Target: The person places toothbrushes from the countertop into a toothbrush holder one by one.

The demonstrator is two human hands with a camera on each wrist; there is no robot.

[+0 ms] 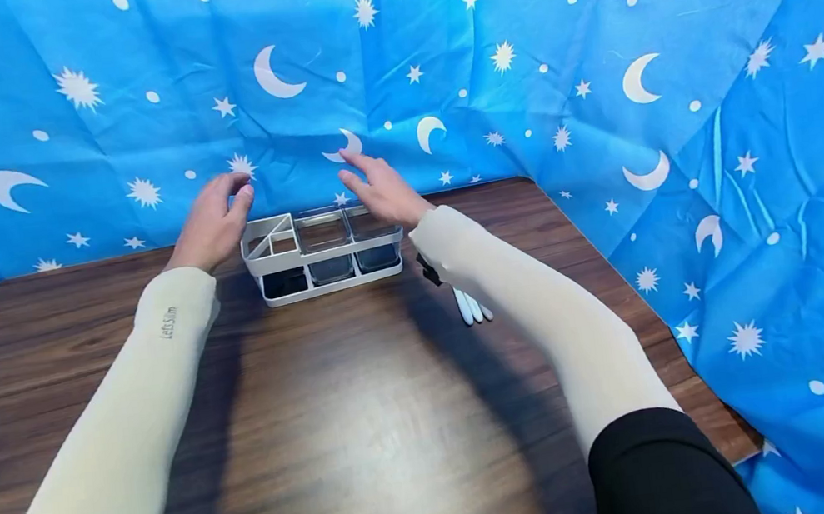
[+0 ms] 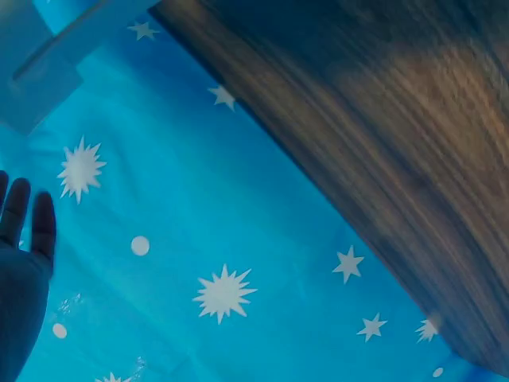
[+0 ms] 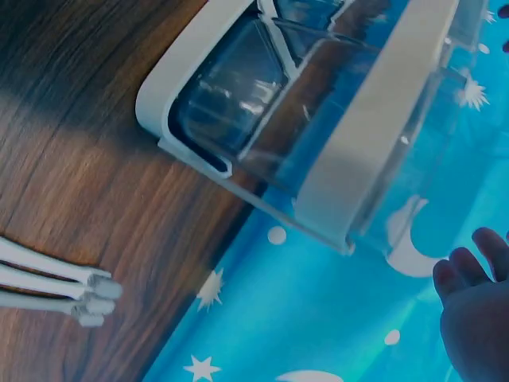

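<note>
A white-framed organizer with clear compartments stands at the back of the table, a slanted divider in its left part. My left hand is raised beside its left end, fingers loosely bent and holding nothing. Above its right end my right hand reaches out with fingers extended, also holding nothing. In the right wrist view, the organizer appears apart from the right hand. The left wrist view shows part of the left hand, fingers straight, against the blue cloth.
Several slim white sticks, resembling toothbrushes, lie together on the table right of the organizer, partly hidden by my right forearm. Blue cloth printed with moons and stars hangs behind and to the right of the dark wooden table.
</note>
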